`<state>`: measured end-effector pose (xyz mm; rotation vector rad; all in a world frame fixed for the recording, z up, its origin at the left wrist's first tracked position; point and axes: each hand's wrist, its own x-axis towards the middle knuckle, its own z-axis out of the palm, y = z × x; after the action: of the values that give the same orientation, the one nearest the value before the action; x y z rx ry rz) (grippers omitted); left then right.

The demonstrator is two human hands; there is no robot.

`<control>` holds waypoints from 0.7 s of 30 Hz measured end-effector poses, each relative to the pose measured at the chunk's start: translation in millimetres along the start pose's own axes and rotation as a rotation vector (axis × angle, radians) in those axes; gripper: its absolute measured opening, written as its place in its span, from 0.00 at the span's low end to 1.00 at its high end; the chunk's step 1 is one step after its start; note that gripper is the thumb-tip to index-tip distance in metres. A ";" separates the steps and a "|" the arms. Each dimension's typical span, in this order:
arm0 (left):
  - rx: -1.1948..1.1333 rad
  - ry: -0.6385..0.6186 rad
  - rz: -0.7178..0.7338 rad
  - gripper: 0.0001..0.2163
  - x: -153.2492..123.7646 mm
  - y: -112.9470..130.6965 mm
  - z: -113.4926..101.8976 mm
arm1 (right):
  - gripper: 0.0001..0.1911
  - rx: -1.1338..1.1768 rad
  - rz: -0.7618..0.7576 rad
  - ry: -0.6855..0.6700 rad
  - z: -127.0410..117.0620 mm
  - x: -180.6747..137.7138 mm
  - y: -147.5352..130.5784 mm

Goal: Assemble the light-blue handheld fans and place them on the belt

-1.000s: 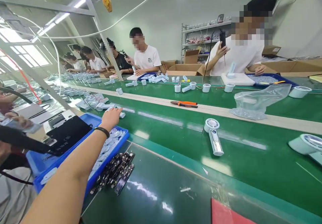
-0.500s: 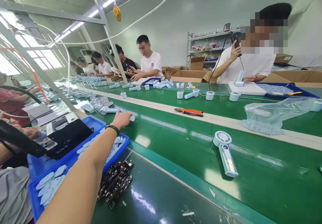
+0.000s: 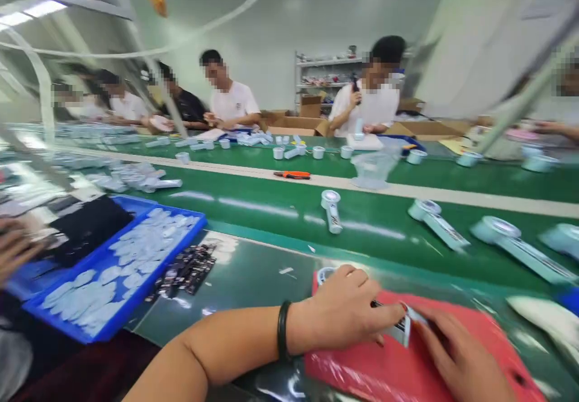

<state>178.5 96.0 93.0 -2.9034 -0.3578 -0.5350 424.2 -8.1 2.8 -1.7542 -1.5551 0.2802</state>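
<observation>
Pale-blue handheld fan (image 3: pixel 401 333) lies on a glossy red sheet (image 3: pixel 368 369) at the near edge of the dark green tabletop (image 3: pixel 246 272), its round head pointing away to the left and mostly covered. Through my head view I see the left hand (image 3: pixel 341 311) over it, fingers bent and narrow, gripping the handle. The right hand (image 3: pixel 468 348) meets the handle's near end with thumb and forefinger; blur keeps me from telling whether they pinch it.

Left of the sheet I have a loose pile of black circuit boards (image 3: pixel 187 269), just beside a blue plastic tray (image 3: pixel 151 281) holding flat, pale-blue oval pieces (image 3: pixel 136 263). Beyond the tabletop, a row of similar pale-blue fans (image 3: pixel 438 224) rests on a shiny green belt (image 3: pixel 253 212). Farther off, orange-handled pliers (image 3: pixel 294 175) lie on a beige strip (image 3: pixel 235 170), near a clear plastic bag (image 3: pixel 373 170).
</observation>
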 end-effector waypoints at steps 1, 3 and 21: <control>-0.001 -0.010 0.010 0.17 6.6 14.0 3.1 | 0.17 -0.002 0.045 0.010 -7.2 -0.6 -6.6; -0.019 -0.081 0.005 0.09 12.6 24.7 2.8 | 0.18 0.015 0.132 0.052 -22.8 -2.8 -19.9; -0.582 -0.021 -0.114 0.07 -6.9 -8.6 -0.9 | 0.10 -0.193 -0.155 -0.198 -15.1 -2.7 -110.6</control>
<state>169.6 102.6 92.4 -3.4620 -0.4335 -0.7312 349.5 -20.0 84.9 -1.7814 -1.9050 0.2392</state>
